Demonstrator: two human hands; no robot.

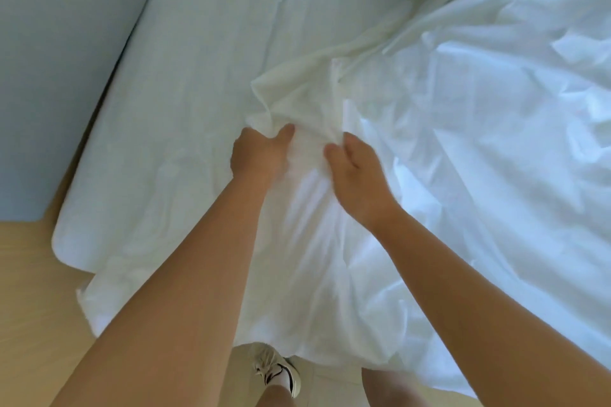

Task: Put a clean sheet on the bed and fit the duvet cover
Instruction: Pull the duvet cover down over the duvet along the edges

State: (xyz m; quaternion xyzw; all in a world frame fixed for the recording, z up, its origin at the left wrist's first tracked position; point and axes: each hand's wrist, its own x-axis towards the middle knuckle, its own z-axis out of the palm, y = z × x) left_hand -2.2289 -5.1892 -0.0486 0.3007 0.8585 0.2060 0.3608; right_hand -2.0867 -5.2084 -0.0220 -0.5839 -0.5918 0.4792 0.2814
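The bed (109, 149) already carries a smooth sheet (231, 26) at its left edge. The white duvet cover (463, 175) lies crumpled over the right part and hangs over the near edge. Near that edge the left hand (258, 155) curls its fingers round a bunch of cream cloth (297, 92), probably the duvet; the right hand (357, 172) pinches this cloth just beside, likely to feed it inside.

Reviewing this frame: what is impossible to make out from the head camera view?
- Head view, left hand: fingertips buried in the bunched cream-white fabric it grips.
- Head view, right hand: fingertips hidden in the same fabric's fold.
- Head view, white-sheeted bed: far end cut off by the top edge.
- Head view: second foot cut off at the bottom edge; only one beige sneaker shows.
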